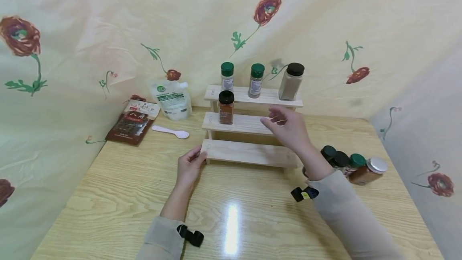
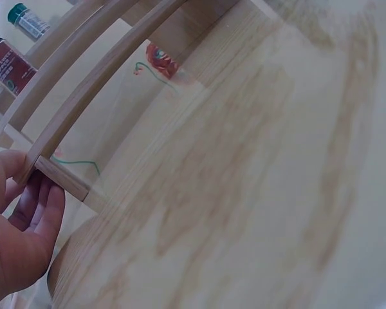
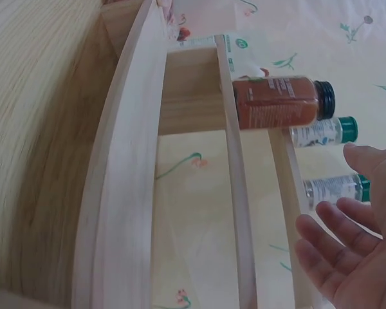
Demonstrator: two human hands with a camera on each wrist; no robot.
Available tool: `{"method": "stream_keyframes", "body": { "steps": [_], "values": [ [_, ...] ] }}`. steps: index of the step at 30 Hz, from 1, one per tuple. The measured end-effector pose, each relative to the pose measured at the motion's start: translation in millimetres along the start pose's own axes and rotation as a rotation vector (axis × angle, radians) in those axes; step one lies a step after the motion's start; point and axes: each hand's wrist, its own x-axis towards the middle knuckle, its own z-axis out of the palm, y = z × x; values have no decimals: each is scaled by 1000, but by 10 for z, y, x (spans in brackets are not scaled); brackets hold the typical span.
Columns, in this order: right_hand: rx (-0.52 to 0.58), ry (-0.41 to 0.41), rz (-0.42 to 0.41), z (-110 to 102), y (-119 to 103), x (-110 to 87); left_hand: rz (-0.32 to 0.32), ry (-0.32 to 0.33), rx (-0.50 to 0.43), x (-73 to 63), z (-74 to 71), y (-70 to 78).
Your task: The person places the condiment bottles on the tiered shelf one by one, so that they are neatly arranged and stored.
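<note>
A three-step wooden spice rack (image 1: pixel 249 150) stands on the table. My left hand (image 1: pixel 189 166) grips the left end of its lowest step, thumb on top and fingers beneath, as the left wrist view shows. My right hand (image 1: pixel 288 126) is over the right part of the middle step, fingers loosely bent and holding nothing; in the right wrist view its palm (image 3: pixel 367 257) is bare. A black-capped jar of red-brown spice (image 1: pixel 226 109) sits at the left of the middle step. On the top step are two green-capped shakers (image 1: pixel 227 77) and a black-capped jar of pale powder (image 1: pixel 290 83).
Right of the rack, several spice jars (image 1: pixel 364 173) with green, black and silver lids are grouped on the table, partly behind my right forearm. At the left lie a brown spice packet (image 1: pixel 131 125) and a white spoon (image 1: pixel 171 131), with a white spouted pouch (image 1: pixel 172 100) behind.
</note>
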Motion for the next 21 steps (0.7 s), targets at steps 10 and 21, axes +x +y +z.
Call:
{"method": "stream_keyframes", "body": {
  "steps": [10, 21],
  "values": [
    [-78, 6, -52, -296, 34, -173, -13, -3, -1, -13, 6, 31],
    [-116, 36, -84, -593, 222, -401, -19, 3, 8, -26, 9, 27]
  ]
}}
